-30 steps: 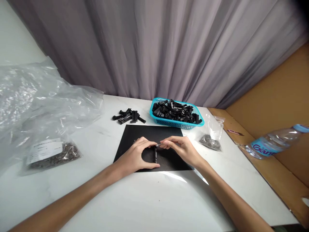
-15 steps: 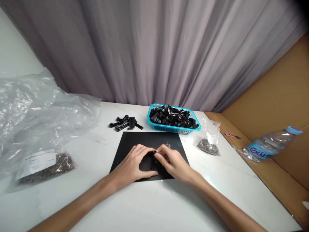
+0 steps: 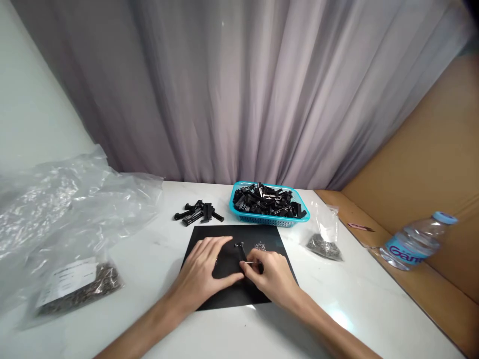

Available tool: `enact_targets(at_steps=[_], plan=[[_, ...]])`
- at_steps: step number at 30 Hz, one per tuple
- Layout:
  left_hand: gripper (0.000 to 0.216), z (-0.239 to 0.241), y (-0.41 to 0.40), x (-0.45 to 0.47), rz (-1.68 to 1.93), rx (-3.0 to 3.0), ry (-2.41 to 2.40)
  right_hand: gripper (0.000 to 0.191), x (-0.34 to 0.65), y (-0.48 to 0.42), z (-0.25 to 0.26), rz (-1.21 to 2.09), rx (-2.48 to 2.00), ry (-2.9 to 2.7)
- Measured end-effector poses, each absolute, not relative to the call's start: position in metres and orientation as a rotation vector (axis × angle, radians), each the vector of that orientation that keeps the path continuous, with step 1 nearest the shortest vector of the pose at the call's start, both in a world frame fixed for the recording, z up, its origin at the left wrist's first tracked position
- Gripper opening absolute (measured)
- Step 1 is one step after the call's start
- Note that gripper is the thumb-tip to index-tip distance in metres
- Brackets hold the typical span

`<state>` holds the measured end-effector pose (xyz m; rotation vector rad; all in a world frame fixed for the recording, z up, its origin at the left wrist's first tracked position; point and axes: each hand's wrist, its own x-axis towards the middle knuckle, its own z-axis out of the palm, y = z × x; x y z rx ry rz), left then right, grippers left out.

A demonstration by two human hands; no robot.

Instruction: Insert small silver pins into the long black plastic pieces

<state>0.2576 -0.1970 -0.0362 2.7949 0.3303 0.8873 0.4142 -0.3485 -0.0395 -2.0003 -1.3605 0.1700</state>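
A long black plastic part (image 3: 243,251) with a wider head lies on the black mat (image 3: 224,296), between my two hands. My left hand (image 3: 200,267) arches beside it, thumb and index finger spread apart. That thumb tip is near the part's lower end; whether they touch is unclear. My right hand (image 3: 271,271) is pinched over the part, with a thin pale metal pin (image 3: 248,262) between thumb and index finger. Beyond the right hand, a small heap of tiny shiny metal pieces (image 3: 259,246) rests on the mat.
A blue basket (image 3: 275,221) of black parts stands behind the mat, with loose black parts (image 3: 198,212) to its left. Clear bags of small metal pieces lie at left (image 3: 80,289) and right (image 3: 325,247). A water bottle (image 3: 415,242) stands far right by cardboard.
The view has tilted up. My left index finger has moved away from the black part's head. My right hand has shifted down along the part, and the pin now shows.
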Motion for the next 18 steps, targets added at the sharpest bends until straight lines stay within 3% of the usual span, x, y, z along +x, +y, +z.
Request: enact_targets(at_steps=[4,11,18], plan=[[0.037,-0.032,-0.153,0.254,1.025,2.814,0.56,0.022,0.446,-0.351,-0.036,-0.093,-1.994,-1.312],[0.045,-0.045,-0.068,0.243,0.967,2.992,0.652,0.043,0.521,-0.353,-0.035,-0.73,-1.881,-0.979],[0.038,-0.053,-0.055,0.242,1.013,2.921,0.614,0.046,0.562,-0.348,-0.024,-0.666,-2.189,-0.77]])
